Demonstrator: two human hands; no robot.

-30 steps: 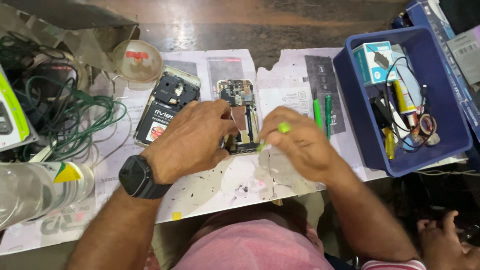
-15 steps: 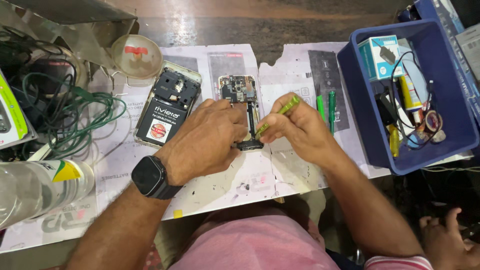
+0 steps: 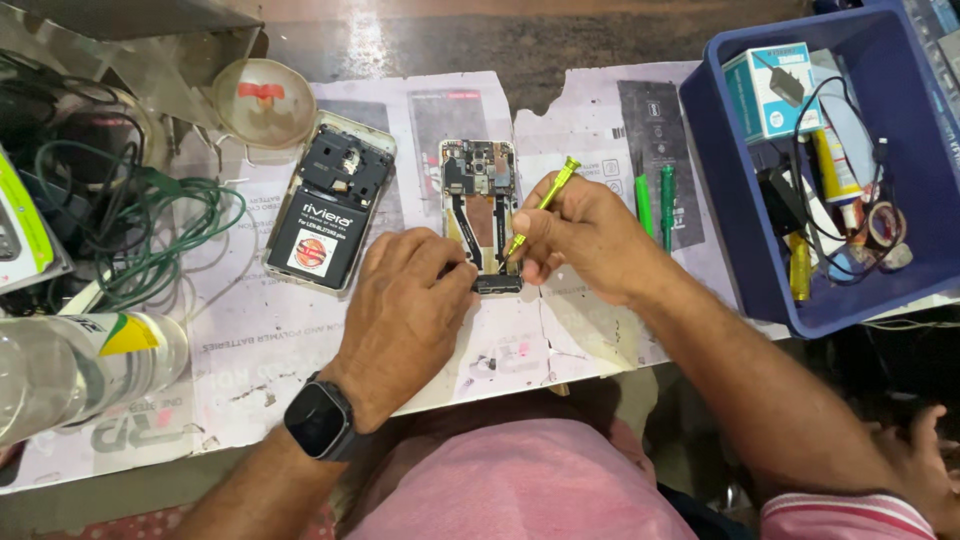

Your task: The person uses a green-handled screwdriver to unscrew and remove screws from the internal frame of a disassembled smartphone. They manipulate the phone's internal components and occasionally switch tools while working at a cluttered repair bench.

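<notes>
Blue bin, right of frame, holds box, cables, tubes. Right hand grips green screwdriver; left hand pins opened phone (near table's front edge).

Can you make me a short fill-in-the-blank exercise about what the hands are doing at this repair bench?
1. The right hand holds a thin green ____ with its tip on the opened phone.
2. The left hand steadies the phone's ____ end.
3. The left wrist wears a black ____.
4. The bin at the right, holding cables, is ____ in colour.

Missing words: screwdriver; lower; smartwatch; blue
</notes>
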